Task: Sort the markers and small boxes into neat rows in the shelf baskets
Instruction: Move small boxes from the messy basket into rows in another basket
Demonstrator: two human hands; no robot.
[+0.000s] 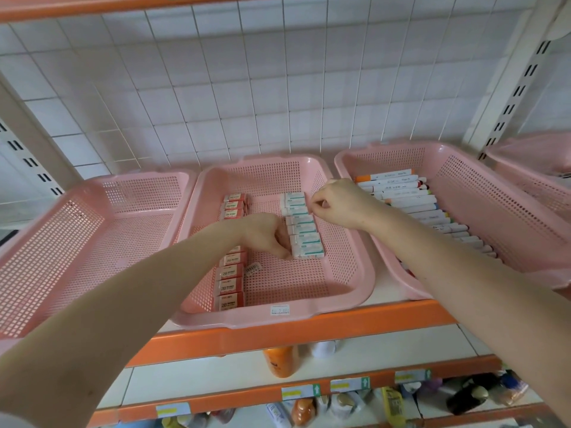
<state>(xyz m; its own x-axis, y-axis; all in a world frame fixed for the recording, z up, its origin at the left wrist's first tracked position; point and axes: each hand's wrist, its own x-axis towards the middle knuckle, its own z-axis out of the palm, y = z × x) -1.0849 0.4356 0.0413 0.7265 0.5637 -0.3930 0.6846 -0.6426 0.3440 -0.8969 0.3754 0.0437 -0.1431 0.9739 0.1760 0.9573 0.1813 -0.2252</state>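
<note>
Head view: a shelf [309, 332] with an orange front edge carries three pink mesh baskets side by side, against a white tiled wall [247, 88].

The middle basket [278, 322] holds two rows running front to back. The red boxes [230, 285], marked 2B, line its left side. The left forearm crosses over the middle of that row. The white boxes [304, 239], with teal print, form a second row right of centre, from the back to about mid-floor. A small barcode tag [253, 268] lies loose on the basket floor between the two rows, just beside the red boxes. A price label [280, 310] is stuck to the front rim.

The left hand [265, 234] is knuckles up, with its fingers curled downward. The fingertips pinch the left end of the nearest of the white boxes.

The right hand [340, 202] is at the far part of the same row, on its right side. Its fingers are curled, and thumb and forefinger are brought together just beside the boxes. Whether they have hold of anything cannot be told.

The right basket [482, 186] contains the markers [414, 202], mostly white-barrelled with coloured caps, lying crosswise in one row from back to front. The right forearm passes over its left rim.

The left basket [61, 236] stands touching the middle one. Bottles [281, 361] stand on the lower shelves.
</note>
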